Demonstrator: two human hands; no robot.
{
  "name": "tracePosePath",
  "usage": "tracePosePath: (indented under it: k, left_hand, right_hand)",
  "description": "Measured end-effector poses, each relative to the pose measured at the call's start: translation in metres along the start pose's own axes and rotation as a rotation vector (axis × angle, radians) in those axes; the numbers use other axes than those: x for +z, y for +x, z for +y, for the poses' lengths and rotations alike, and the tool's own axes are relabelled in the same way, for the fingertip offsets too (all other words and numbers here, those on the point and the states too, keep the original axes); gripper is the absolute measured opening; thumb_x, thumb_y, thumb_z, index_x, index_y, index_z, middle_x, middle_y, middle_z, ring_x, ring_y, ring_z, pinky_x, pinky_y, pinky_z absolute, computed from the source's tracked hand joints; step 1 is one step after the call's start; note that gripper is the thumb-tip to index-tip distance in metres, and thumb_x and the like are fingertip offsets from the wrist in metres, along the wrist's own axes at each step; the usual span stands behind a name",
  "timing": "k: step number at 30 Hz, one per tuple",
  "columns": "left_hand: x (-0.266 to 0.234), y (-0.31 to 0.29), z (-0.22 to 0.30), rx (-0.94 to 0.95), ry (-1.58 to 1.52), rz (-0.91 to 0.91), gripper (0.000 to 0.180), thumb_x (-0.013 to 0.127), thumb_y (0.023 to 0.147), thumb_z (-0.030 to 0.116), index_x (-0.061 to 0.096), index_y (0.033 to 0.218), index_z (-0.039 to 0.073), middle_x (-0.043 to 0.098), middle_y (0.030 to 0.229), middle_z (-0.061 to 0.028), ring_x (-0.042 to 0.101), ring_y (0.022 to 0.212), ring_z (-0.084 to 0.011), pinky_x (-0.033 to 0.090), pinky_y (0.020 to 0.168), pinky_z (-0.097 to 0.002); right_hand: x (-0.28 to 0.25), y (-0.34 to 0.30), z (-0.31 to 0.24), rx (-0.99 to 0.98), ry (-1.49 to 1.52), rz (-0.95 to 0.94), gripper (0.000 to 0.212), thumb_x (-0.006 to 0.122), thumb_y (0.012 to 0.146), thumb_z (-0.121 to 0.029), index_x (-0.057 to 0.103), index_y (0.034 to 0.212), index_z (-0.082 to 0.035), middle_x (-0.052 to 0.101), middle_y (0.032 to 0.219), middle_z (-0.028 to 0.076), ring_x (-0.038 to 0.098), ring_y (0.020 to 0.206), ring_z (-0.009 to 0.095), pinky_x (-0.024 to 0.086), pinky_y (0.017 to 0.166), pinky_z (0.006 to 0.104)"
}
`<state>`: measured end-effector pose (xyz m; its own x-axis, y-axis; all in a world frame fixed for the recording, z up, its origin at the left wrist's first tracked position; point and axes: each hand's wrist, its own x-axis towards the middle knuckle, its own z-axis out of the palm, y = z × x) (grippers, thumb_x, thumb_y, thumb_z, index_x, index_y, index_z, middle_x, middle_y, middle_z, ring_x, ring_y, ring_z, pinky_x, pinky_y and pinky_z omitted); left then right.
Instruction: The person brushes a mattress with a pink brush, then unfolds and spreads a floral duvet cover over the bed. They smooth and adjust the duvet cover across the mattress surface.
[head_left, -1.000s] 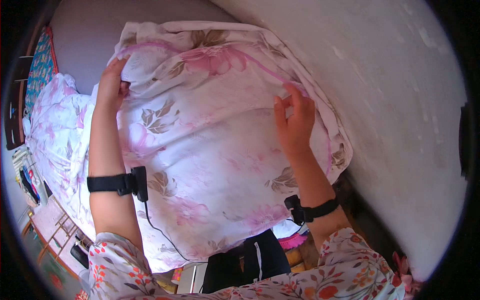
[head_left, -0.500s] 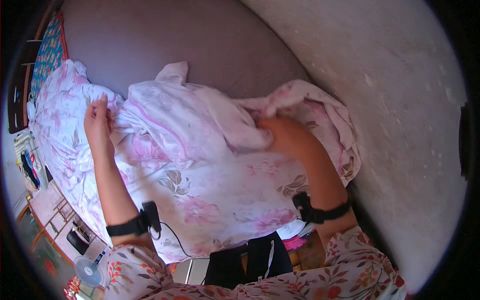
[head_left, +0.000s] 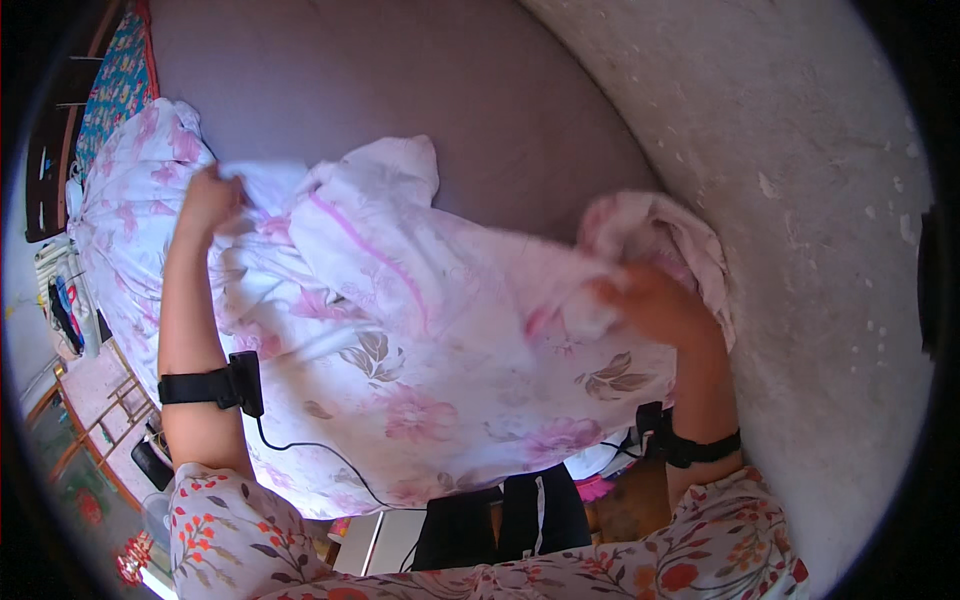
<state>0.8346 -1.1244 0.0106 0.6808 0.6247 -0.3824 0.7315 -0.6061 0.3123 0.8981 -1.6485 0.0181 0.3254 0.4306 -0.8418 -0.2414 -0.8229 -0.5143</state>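
Observation:
A white bedsheet [head_left: 410, 410] with pink flowers and grey-brown leaves lies bunched over the near part of a bed. My left hand [head_left: 210, 203] is closed on a fold of it at the left, beside the brown mattress surface [head_left: 400, 70]. Toward the right, my right hand [head_left: 655, 305] grips another part of the sheet; motion smears its fingers. Between the hands the fabric is raised in loose folds, with a pink piped seam running through it. A rumpled roll of the same cloth lies past my right hand, against the wall.
A bare plaster wall [head_left: 810, 220] rises along the right side. Blue patterned cloth [head_left: 115, 85] hangs at the far left. Each forearm wears a black strap with a small device [head_left: 245, 385], and a cable [head_left: 330, 455] runs from the left one. Stacked items [head_left: 68, 305] stand left of the bed.
My right hand has moved right and a little lower, drawing the sheet's middle folds out flatter. The left hand has shifted slightly, and the upper corner of cloth has slid right.

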Motion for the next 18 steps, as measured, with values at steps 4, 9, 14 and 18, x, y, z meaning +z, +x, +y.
tracePosePath:
  k: [4,9,14,18]
  left_hand:
    - [-0.041,0.022,0.023,0.376,-0.813,0.468,0.02,0.047,0.097,0.013,0.05,0.111,0.0,0.064,0.094,-0.0108,0.061,0.084,-0.0176,0.048,0.079,-0.0279]
    - [-0.034,0.022,0.047,0.264,-1.057,0.316,0.059,0.057,0.094,0.032,0.027,0.137,0.005,0.043,0.137,-0.0145,0.053,0.119,-0.0271,0.039,0.101,-0.0379]
    - [0.017,0.001,0.046,0.005,-0.624,0.21,0.087,0.071,0.08,0.044,0.023,0.136,-0.002,0.06,0.103,-0.0161,0.066,0.074,-0.0236,0.052,0.062,-0.0333]
    - [0.042,0.01,0.032,-0.172,-0.304,0.305,0.102,0.078,0.07,0.048,0.021,0.133,-0.01,0.061,0.086,-0.019,0.063,0.053,-0.0228,0.048,0.043,-0.0307]
  right_hand:
    - [-0.018,0.003,0.001,-0.775,1.158,0.94,0.044,0.057,0.095,-0.022,0.046,0.133,-0.004,0.049,0.131,0.012,0.05,0.116,0.018,0.046,0.09,0.0333]
    - [-0.004,0.007,-0.004,-0.623,0.705,0.794,0.04,0.06,0.093,-0.023,0.052,0.125,-0.001,0.056,0.118,0.005,0.052,0.104,0.012,0.042,0.09,0.0269]
    - [0.012,-0.008,0.014,-0.289,0.377,0.43,0.029,0.064,0.089,-0.026,0.066,0.103,0.0,0.065,0.086,0.003,0.056,0.08,0.012,0.046,0.077,0.0279]
    - [0.022,-0.024,0.033,-0.046,-0.276,-0.048,0.025,0.068,0.083,-0.022,0.066,0.092,0.002,0.062,0.07,0.008,0.055,0.065,0.009,0.046,0.063,0.0259]
